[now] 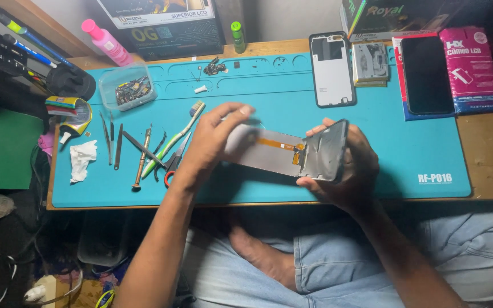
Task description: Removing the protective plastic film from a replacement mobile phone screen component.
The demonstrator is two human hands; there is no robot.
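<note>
A bare foot point(258, 251) and light blue jeans point(338, 262) are seen closest to the lens, below the two hands. Above them, a phone frame point(325, 152) is gripped by the right hand point(346, 171), the fingers closed around its far edge and the thumb pressed on the near edge. A grey display panel point(269, 153) is hinged out from the frame towards the left hand point(215, 142), and is pinched at its outer end between that hand's thumb and fingers. An orange flex ribbon point(281, 145) is seen running across the panel's back to the frame.

Both parts are held just above a teal work mat point(406, 125), apart from its surface. Beyond the grip, a white phone back cover point(331, 69) is laid flat on the mat. To the outer side of the left hand, a green-handled toothbrush point(173, 140), red-handled scissors point(173, 162) and a screwdriver point(142, 157) are laid close together. Farther that way, a clear plastic parts box point(128, 86) and a crumpled white tissue point(82, 159) are seen.
</note>
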